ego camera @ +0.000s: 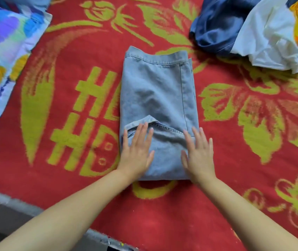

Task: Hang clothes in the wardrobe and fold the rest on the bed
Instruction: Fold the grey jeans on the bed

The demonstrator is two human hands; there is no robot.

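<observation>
Folded jeans point(158, 98): long axis away from person; left hand point(137, 151), right hand point(198, 154) flat on near end.

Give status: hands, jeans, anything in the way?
Left hand and right hand open, flat on near end of folded jeans. Jeans on red blanket. Unfolded clothes pile far right, apart.
</observation>
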